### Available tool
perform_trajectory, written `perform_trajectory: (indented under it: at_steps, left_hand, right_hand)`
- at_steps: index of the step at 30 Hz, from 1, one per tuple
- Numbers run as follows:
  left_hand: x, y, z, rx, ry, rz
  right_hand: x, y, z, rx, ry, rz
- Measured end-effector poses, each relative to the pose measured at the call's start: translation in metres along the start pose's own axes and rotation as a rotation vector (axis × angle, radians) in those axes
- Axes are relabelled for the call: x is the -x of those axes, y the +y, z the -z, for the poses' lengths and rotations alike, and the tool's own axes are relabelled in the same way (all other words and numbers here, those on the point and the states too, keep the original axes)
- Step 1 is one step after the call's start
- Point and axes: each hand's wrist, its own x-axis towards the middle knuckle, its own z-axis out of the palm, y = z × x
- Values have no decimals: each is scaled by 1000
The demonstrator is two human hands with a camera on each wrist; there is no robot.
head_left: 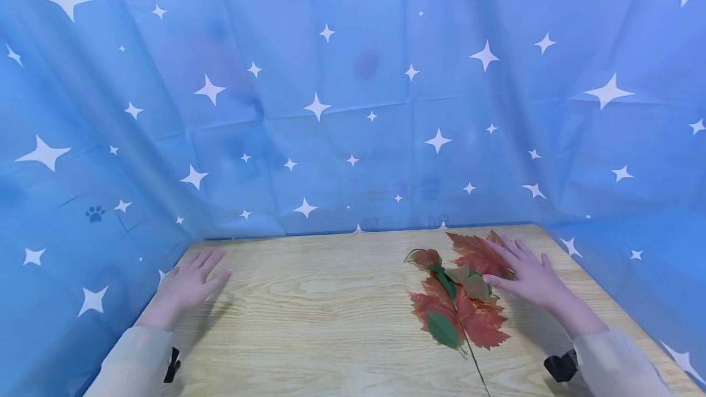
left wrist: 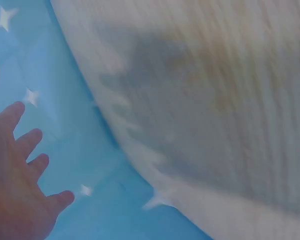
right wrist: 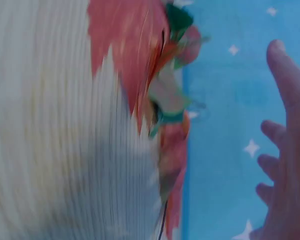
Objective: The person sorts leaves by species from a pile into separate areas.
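A spray of leaves (head_left: 482, 323), red and brown with a few green ones, lies on the right half of the wooden table, its thin stem pointing toward the near edge. Beside and partly over its upper right leaves is my right hand (head_left: 526, 277), fingers spread and holding nothing. The right wrist view shows the red leaf (right wrist: 132, 45) apart from that hand. Over at the table's left edge, my left hand (head_left: 190, 283) is stretched out with its fingers spread, nothing in it. Its shadow falls on the wood in the left wrist view.
The light wooden table (head_left: 309, 311) meets a blue cloth (head_left: 353, 78) with white stars, which hangs behind and along both sides. Pale sleeves cover both forearms, and a black band (head_left: 561, 365) shows at the right wrist.
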Motion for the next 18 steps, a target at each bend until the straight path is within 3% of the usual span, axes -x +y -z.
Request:
perform_trajectory:
  at_steps: [3, 8, 18]
  left_hand:
    - [-5, 22, 1, 0, 7, -57]
    - [-19, 75, -1, 25, 5, -169]
    - [-38, 190, -35, 45, -142, -451]
  right_hand:
    - [3, -10, -1, -76, 9, 41]
    - [9, -22, 0, -217, -24, 17]
    - [0, -41, -3, -280, -12, 8]
